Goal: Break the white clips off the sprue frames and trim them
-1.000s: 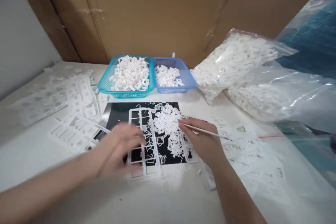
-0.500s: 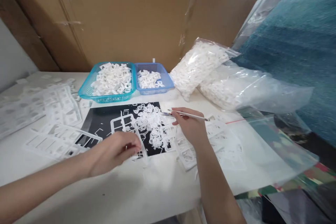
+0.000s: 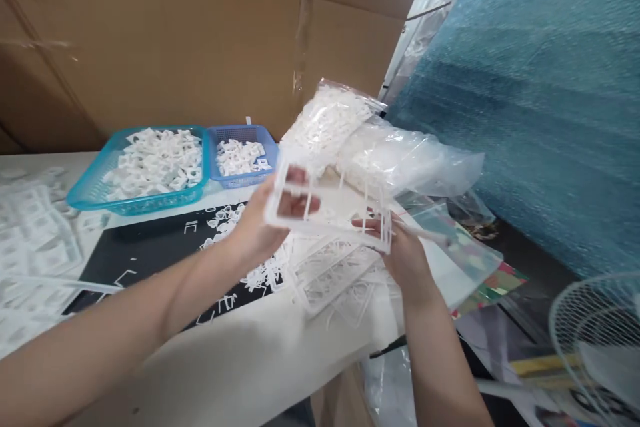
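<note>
A white plastic frame (image 3: 327,235) with thin crossbars is held up above the table, slightly blurred. My left hand (image 3: 270,213) grips its left end, fingers showing through the openings. My right hand (image 3: 403,243) is closed at the frame's right end. A slim white-handled tool (image 3: 434,235) sticks out to the right from that same hand; its tip is hidden. Beneath the frame lies a heap of similar white frames (image 3: 320,280). Small white ring-like pieces (image 3: 223,223) and thin offcuts are scattered on a black mat (image 3: 150,253), partly behind my left forearm.
A turquoise basket (image 3: 135,205) and a smaller blue basket (image 3: 245,180) hold white pieces. Clear bags (image 3: 390,153) full of white parts lean at the back right. More white sheets (image 3: 35,233) lie at left. A cardboard wall (image 3: 175,47) closes off the back; a fan guard (image 3: 595,340) stands lower right.
The white frame has been lifted off the black mat and carried right, over the heap of frames. My right hand has come to its other end. The view has swung right.
</note>
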The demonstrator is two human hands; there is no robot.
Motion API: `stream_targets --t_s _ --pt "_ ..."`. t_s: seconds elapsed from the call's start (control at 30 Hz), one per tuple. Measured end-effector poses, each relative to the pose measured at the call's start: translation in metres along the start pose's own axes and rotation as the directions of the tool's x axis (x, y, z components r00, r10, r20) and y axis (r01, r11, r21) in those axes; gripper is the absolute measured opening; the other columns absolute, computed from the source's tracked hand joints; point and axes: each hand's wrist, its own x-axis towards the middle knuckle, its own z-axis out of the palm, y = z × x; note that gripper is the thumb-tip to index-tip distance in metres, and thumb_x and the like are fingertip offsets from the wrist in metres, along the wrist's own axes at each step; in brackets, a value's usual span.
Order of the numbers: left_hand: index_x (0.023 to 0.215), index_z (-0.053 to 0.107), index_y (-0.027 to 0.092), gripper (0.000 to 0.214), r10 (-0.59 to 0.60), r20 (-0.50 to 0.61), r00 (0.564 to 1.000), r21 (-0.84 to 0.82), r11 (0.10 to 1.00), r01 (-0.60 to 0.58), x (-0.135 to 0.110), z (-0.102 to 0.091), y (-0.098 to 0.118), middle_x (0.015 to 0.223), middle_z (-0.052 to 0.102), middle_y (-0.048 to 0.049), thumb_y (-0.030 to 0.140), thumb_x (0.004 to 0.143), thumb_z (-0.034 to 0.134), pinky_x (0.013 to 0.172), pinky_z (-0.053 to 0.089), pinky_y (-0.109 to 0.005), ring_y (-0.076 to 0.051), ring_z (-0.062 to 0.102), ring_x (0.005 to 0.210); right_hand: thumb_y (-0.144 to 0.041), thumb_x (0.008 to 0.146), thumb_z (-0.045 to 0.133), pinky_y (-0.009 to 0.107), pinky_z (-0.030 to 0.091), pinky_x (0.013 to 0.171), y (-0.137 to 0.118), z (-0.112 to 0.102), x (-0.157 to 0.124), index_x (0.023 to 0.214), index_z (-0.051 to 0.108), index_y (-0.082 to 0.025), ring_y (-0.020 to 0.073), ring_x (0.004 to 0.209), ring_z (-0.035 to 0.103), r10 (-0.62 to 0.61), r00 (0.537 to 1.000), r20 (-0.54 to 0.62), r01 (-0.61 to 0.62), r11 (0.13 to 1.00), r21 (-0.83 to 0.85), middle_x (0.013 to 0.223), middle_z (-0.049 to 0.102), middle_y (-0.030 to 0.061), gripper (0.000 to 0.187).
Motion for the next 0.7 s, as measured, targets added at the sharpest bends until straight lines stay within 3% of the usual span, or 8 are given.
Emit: stream_targets --t_s 0.17,0.27,0.33,0.43,0.47,0.53,0.6,0.7 --pt "0.099 0.065 0.017 0.022 -0.219 0.075 0.973 -0.137 0.964 0.227 -0.045 -0.011 -0.080 0.095 0.075 -0.0088 0.033 0.084 0.060 0.082 0.058 -0.038 -0.025 0.072 0.091 -0.062 0.074 0.062 0.039 0.059 0.065 0.011 -0.036 0.005 0.072 0.042 -0.025 0.0262 0.079 0.074 0.035 0.998 -0.044 -0.034 0.999 0.025 0.092 0.075 0.0075 0.042" --pt "0.107 0.068 0.018 0.027 -0.308 0.131 0.942 -0.128 0.937 0.325 -0.057 -0.038 -0.088 0.105 0.075 -0.0110 0.033 0.085 0.063 0.090 0.055 -0.041 -0.027 0.070 0.100 -0.045 0.068 0.076 0.041 0.058 0.075 0.017 -0.036 0.005 0.074 0.034 -0.025 0.0241 0.084 0.073 -0.016 0.997 -0.077 0.013 0.999 -0.030 0.102 0.073 0.0058 0.047" --pt "0.120 0.063 0.018 0.039 -0.320 0.082 0.944 -0.020 0.946 0.322 -0.061 -0.054 -0.084 0.117 0.071 -0.0122 0.037 0.086 0.063 0.094 0.053 -0.042 -0.029 0.066 0.109 -0.042 0.071 0.075 0.046 0.055 0.083 0.016 -0.028 -0.003 0.074 0.034 -0.025 0.0256 0.094 0.070 -0.065 0.995 -0.074 0.059 0.995 -0.083 0.110 0.070 0.0085 0.045" --pt "0.136 0.051 0.022 0.049 -0.047 0.079 0.996 0.388 0.922 0.013 -0.065 -0.060 -0.078 0.139 0.056 -0.0113 0.036 0.089 0.058 0.106 0.042 -0.047 -0.032 0.050 0.129 -0.032 0.075 0.074 0.051 0.043 0.102 0.006 -0.012 -0.027 0.079 0.039 -0.025 0.0266 0.120 0.057 -0.208 0.978 -0.003 0.203 0.957 -0.206 0.127 0.062 0.0106 0.036" --pt "0.139 0.048 0.024 0.049 0.063 0.186 0.981 0.513 0.845 -0.152 -0.066 -0.055 -0.077 0.145 0.049 -0.0093 0.034 0.091 0.055 0.111 0.035 -0.048 -0.031 0.042 0.135 -0.028 0.078 0.071 0.052 0.040 0.104 0.004 -0.006 -0.035 0.081 0.038 -0.025 0.0266 0.125 0.053 -0.348 0.929 0.129 0.371 0.870 -0.324 0.133 0.058 0.0120 0.033" --pt "0.144 0.040 0.027 0.053 0.148 0.452 0.880 0.623 0.654 -0.430 -0.064 -0.039 -0.081 0.155 0.033 -0.0066 0.035 0.093 0.051 0.116 0.022 -0.052 -0.030 0.026 0.144 -0.021 0.083 0.065 0.052 0.036 0.108 0.003 0.003 -0.046 0.084 0.038 -0.025 0.0259 0.135 0.043 -0.495 0.769 0.404 0.635 0.668 -0.390 0.138 0.055 0.0122 0.028" --pt "0.150 0.029 0.024 0.071 0.089 0.609 0.788 0.637 0.538 -0.552 -0.057 -0.019 -0.087 0.159 0.017 -0.0103 0.051 0.089 0.052 0.115 0.013 -0.060 -0.034 0.013 0.146 -0.023 0.087 0.060 0.053 0.031 0.111 0.012 0.008 -0.046 0.091 0.041 -0.025 0.0265 0.142 0.032 -0.396 0.676 0.621 0.717 0.547 -0.432 0.144 0.048 0.0126 0.019" --pt "0.152 0.020 0.016 0.101 -0.023 0.641 0.767 0.680 0.482 -0.553 -0.039 0.006 -0.098 0.159 0.006 -0.0192 0.076 0.076 0.049 0.111 0.009 -0.067 -0.042 0.003 0.145 -0.028 0.090 0.052 0.061 0.022 0.112 0.034 0.008 -0.032 0.127 0.039 -0.021 0.0307 0.145 0.021 -0.129 0.757 0.641 0.611 0.489 -0.623 0.145 0.046 0.0148 0.040"
